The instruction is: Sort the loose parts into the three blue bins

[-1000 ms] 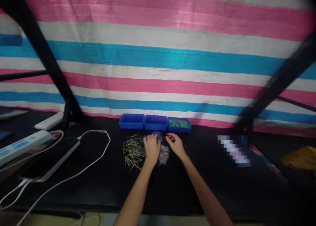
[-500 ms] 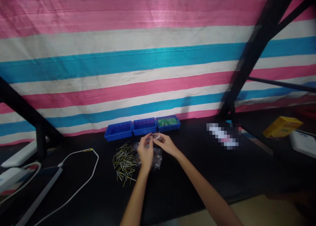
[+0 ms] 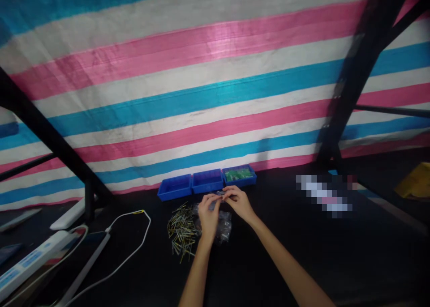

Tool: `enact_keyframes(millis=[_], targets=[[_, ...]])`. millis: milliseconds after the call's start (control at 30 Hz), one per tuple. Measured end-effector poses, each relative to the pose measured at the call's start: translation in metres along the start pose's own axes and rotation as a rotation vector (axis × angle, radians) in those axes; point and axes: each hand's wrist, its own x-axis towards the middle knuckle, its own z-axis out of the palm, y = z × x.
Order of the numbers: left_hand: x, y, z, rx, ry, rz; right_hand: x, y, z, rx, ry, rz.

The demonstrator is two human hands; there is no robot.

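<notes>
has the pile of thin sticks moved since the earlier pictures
No. The pile of thin sticks still lies just on the near side of the leftmost blue tray; only the camera's view has shifted.

No text, label, brand, number or sign could be read. Pixelation covered the pale item (image 3: 324,196) on the right, and the power strip (image 3: 32,264) at the near left and the yellow item (image 3: 414,182) at the far right showed no legible lettering.
</notes>
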Motion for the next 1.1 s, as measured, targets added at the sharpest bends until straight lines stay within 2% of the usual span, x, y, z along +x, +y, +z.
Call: enact_keyframes(millis=[100, 200, 333, 433, 500, 567, 667, 767, 933, 1100], targets=[[0.003, -0.001, -0.004, 0.131, -0.004, 0.016, 0.000, 0.002, 0.000, 0.057, -0.016, 0.103], [0.016, -0.005, -0.008, 0.065, 0.023, -0.064, -0.001, 0.001, 0.002, 0.097, -0.040, 0.184], [0.052, -0.017, -0.012, -0.084, 0.032, -0.215, -0.002, 0.002, 0.003, 0.059, -0.049, 0.177], [0.079, -0.023, -0.015, -0.082, 0.017, -0.218, -0.003, 0.006, 0.002, 0.032, -0.059, 0.176], [0.086, -0.024, -0.017, -0.063, 0.029, -0.208, -0.002, 0.009, 0.002, 0.017, -0.062, 0.174], [0.081, -0.021, -0.019, 0.063, 0.005, -0.157, -0.002, 0.011, 0.001, -0.002, -0.061, 0.172], [0.060, -0.017, -0.019, 0.383, -0.191, -0.034, -0.002, 0.012, 0.002, -0.025, -0.066, 0.173], [0.038, -0.021, -0.013, 0.504, -0.319, -0.022, -0.004, 0.013, 0.004, -0.047, -0.084, 0.179], [0.019, -0.031, -0.002, 0.540, -0.321, -0.077, -0.006, 0.015, 0.004, -0.109, -0.095, 0.193], [0.010, -0.029, -0.006, 0.510, -0.292, -0.070, -0.006, 0.015, 0.003, -0.157, -0.105, 0.186]])
